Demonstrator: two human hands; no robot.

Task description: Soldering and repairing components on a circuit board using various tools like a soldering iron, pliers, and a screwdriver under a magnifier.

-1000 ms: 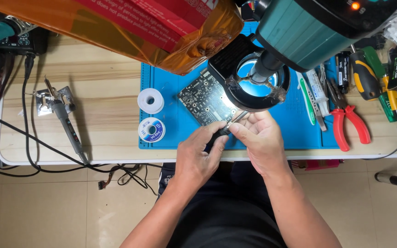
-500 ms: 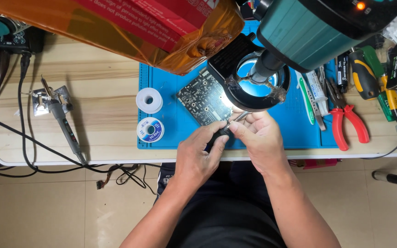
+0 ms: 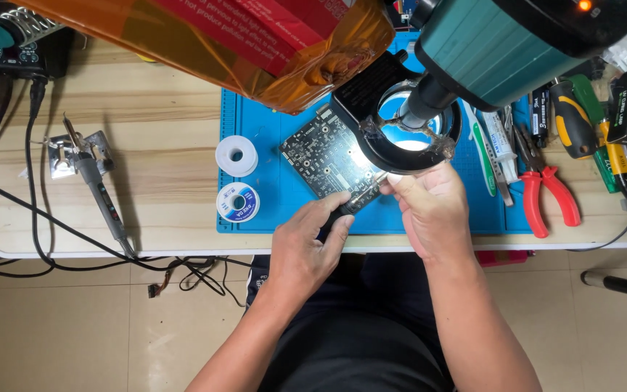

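Note:
A dark circuit board [image 3: 324,156] lies tilted on a blue work mat [image 3: 255,116], partly under a ring light [image 3: 371,149] and a teal microscope head [image 3: 495,43]. My left hand [image 3: 306,247] is closed on a small black tool handle [image 3: 333,216] at the board's near corner. My right hand [image 3: 429,207] pinches thin metal tweezers [image 3: 380,179], whose tips touch the board's near edge. My fingers hide most of both tools.
A white solder spool [image 3: 236,155] and a blue-labelled spool [image 3: 237,202] sit on the mat's left. A soldering iron [image 3: 96,185] with cables lies further left. Red pliers [image 3: 546,192], a screwdriver [image 3: 571,120] and other tools crowd the right. An orange translucent bag [image 3: 205,36] overhangs the top.
Both hands stay at the board's near edge with only slight finger movement. The view has shifted a little.

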